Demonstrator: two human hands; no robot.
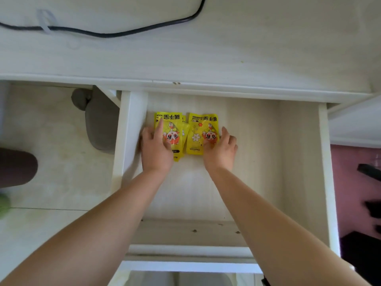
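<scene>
Drawer (247, 162), far left: left hand (156, 149) flat on left packet (171, 120), right hand (221, 153) flat on right packet (198, 133), neither gripping. Best we press lightly and slide both square, side by side, without overlap.

Single head-worn view (wide-angle), steeply downward into the open drawer (243, 162), close above it.

Your left hand (156, 150) hides half the left packet (171, 118), and the middle packet (185, 133) barely peeks out beneath it, can't read its print.
</scene>
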